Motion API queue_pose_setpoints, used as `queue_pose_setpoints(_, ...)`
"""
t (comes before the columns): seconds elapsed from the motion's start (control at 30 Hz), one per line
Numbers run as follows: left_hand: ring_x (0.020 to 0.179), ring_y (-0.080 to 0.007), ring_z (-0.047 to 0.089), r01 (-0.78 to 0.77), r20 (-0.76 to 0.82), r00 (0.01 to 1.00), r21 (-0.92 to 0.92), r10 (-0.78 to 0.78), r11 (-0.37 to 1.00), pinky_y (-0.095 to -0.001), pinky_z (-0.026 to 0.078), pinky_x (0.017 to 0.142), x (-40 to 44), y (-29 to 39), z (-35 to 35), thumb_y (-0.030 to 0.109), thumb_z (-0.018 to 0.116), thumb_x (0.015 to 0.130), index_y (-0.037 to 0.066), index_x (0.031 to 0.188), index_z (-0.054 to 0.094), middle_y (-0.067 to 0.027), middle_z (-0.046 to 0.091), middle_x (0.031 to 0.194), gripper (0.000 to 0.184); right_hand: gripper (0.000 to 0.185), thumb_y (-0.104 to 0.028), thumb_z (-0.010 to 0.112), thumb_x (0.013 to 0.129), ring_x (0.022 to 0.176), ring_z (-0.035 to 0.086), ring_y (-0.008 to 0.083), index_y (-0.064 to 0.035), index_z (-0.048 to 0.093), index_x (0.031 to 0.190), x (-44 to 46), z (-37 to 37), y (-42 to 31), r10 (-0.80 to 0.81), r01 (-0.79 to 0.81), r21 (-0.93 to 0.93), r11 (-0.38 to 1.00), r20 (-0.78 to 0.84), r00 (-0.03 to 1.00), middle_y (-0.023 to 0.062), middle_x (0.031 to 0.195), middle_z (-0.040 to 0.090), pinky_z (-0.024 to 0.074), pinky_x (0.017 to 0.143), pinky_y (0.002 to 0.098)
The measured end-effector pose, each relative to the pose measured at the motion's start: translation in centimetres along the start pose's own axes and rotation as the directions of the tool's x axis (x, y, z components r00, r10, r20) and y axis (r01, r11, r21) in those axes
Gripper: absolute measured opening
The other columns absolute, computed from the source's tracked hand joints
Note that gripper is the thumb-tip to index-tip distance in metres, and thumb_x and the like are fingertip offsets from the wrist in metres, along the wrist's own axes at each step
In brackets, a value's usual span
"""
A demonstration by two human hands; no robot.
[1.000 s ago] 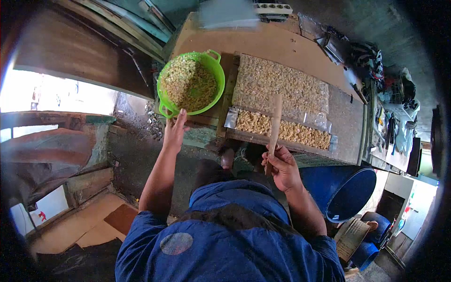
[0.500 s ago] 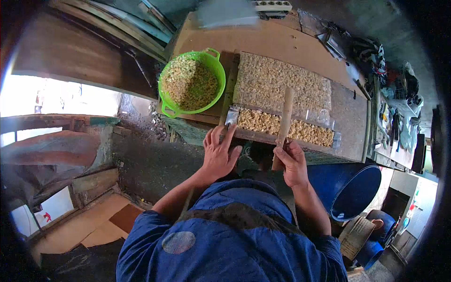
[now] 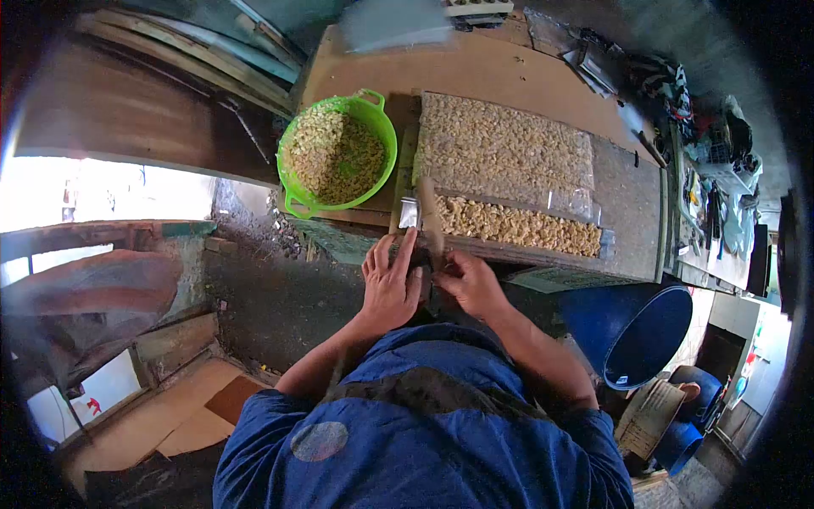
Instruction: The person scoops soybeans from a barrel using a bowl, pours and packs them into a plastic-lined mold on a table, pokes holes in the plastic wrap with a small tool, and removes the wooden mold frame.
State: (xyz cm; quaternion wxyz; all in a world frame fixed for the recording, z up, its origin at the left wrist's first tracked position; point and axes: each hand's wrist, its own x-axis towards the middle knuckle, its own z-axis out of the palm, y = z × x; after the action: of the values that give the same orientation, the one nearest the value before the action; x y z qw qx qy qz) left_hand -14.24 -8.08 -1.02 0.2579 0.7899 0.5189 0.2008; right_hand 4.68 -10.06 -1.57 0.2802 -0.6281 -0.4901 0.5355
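My right hand (image 3: pixel 472 287) grips the lower end of a flat wooden stick (image 3: pixel 431 219). The stick lies over the left end of a narrow clear bag (image 3: pixel 519 225) filled with pale, flake-like pieces along the table's front edge. My left hand (image 3: pixel 392 284) is open, its fingers stretched out, with the index fingertip at the shiny end (image 3: pixel 409 212) of the bag. Behind that bag lies a wide, flat slab of similar pieces (image 3: pixel 504 148) under clear plastic. A green two-handled basin (image 3: pixel 392 140), partly filled with loose flakes, stands to the left.
Under the hands is a wooden table (image 3: pixel 475 64), with a wooden strip (image 3: pixel 405 165) between basin and slab. A large blue barrel (image 3: pixel 593 327) lies below the table at right. Tools and plastic bags (image 3: pixel 729 199) crowd the far right. Planks (image 3: pixel 182 59) lean at upper left.
My right hand has carried the stick left along the narrow bag, from its middle to its left end, close to my left hand. My left hand has barely moved.
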Motion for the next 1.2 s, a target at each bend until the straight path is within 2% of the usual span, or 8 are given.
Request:
queue_pose_setpoints(0.1, 0.127, -0.0440, 0.035, 0.006, 0.020, 1.000, 0.006, -0.006, 1.000, -0.0550, 0.026, 0.106, -0.3, -0.3, 0.1, 0.018, 0.058, 0.088, 0.012, 0.152, 0.033, -0.0239, 0.036, 0.137, 0.069, 0.033, -0.023, 0.070, 0.084, 0.087, 0.069, 0.0319, 0.0009, 0.064, 0.107, 0.0, 1.3, -0.1, -0.039, 0.039, -0.083, 0.996, 0.000, 0.999, 0.0191, 0.094, 0.070, 0.0526, 0.077, 0.0391)
queue_pose_setpoints(0.2, 0.127, -0.0438, 0.035, 0.001, 0.032, 0.999, 0.000, -0.001, 1.000, -0.0553, 0.026, 0.106, -0.6, -0.2, 0.1, 0.017, 0.057, 0.087, 0.012, 0.152, 0.032, -0.0239, 0.035, 0.138, 0.069, 0.027, -0.013, 0.070, 0.086, 0.086, 0.065, 0.0176, 0.0019, 0.064, 0.108, -0.1, 1.5, 0.0, 0.175, -0.182, 0.082, 0.980, 0.089, 0.981, 0.0117, 0.093, 0.069, 0.0518, 0.077, 0.0337)
queue_pose_setpoints(0.27, 0.127, -0.0437, 0.036, 0.005, 0.040, 0.999, 0.006, -0.005, 1.000, -0.0555, 0.026, 0.106, -0.6, -0.1, 0.0, 0.017, 0.057, 0.087, 0.012, 0.152, 0.033, -0.0240, 0.036, 0.138, 0.069, 0.026, -0.011, 0.069, 0.087, 0.082, 0.064, 0.0158, 0.0027, 0.061, 0.107, -0.4, 1.0, 1.3, -0.057, 0.050, -0.109, 0.993, -0.058, 0.997, 0.0098, 0.090, 0.068, 0.0513, 0.073, 0.0327)
queue_pose_setpoints(0.37, 0.126, -0.0436, 0.036, 0.012, 0.047, 0.999, 0.013, -0.012, 1.000, -0.0555, 0.026, 0.106, -0.8, -0.3, 0.1, 0.017, 0.057, 0.087, 0.012, 0.152, 0.033, -0.0238, 0.036, 0.137, 0.069, 0.024, -0.011, 0.069, 0.087, 0.079, 0.062, 0.0146, 0.0018, 0.059, 0.105, -2.3, -0.4, 0.7, 0.139, -0.122, 0.142, 0.982, -0.118, 0.983, 0.0086, 0.085, 0.066, 0.0499, 0.070, 0.0313)
queue_pose_setpoints(0.77, 0.126, -0.0442, 0.036, 0.030, 0.071, 0.997, -0.009, -0.030, 1.000, -0.0565, 0.028, 0.105, -0.8, 0.1, -0.2, 0.016, 0.058, 0.086, 0.012, 0.152, 0.033, -0.0238, 0.035, 0.138, 0.070, 0.026, -0.013, 0.070, 0.084, 0.082, 0.066, 0.0246, 0.0022, 0.060, 0.103, -1.0, 1.6, 1.5, -0.016, 0.013, -0.034, 0.999, -0.092, 0.996, 0.0149, 0.090, 0.067, 0.0513, 0.074, 0.0372)
queue_pose_setpoints(1.03, 0.127, -0.0440, 0.036, 0.056, 0.047, 0.997, 0.005, -0.056, 0.998, -0.0561, 0.027, 0.106, -1.6, -0.8, 0.1, 0.016, 0.059, 0.086, 0.012, 0.151, 0.034, -0.0241, 0.035, 0.139, 0.070, 0.015, -0.010, 0.067, 0.091, 0.069, 0.064, 0.0141, -0.0013, 0.056, 0.096, -5.5, -3.3, 2.2, 0.295, -0.180, 0.457, 0.871, -0.194, 0.936, 0.0053, 0.083, 0.063, 0.0507, 0.059, 0.0293)
queue_pose_setpoints(1.17, 0.127, -0.0436, 0.035, 0.076, 0.071, 0.995, -0.004, -0.076, 0.997, -0.0552, 0.028, 0.105, -1.6, -0.6, 0.3, 0.016, 0.059, 0.086, 0.012, 0.152, 0.034, -0.0245, 0.034, 0.139, 0.070, 0.016, -0.011, 0.069, 0.090, 0.069, 0.059, 0.0100, -0.0013, 0.058, 0.096, -4.3, -2.4, 4.2, -0.037, 0.047, 0.033, 0.998, -0.260, 0.965, 0.0034, 0.083, 0.062, 0.0484, 0.060, 0.0274)
queue_pose_setpoints(1.2, 0.127, -0.0436, 0.034, 0.061, 0.071, 0.996, -0.004, -0.060, 0.998, -0.0552, 0.028, 0.105, -1.6, -0.6, 0.5, 0.016, 0.058, 0.087, 0.012, 0.152, 0.033, -0.0250, 0.034, 0.139, 0.070, 0.018, -0.011, 0.070, 0.089, 0.074, 0.057, 0.0096, -0.0008, 0.059, 0.098, -4.0, -2.3, 2.1, 0.142, -0.099, 0.271, 0.957, -0.143, 0.979, 0.0033, 0.085, 0.062, 0.0476, 0.065, 0.0273)
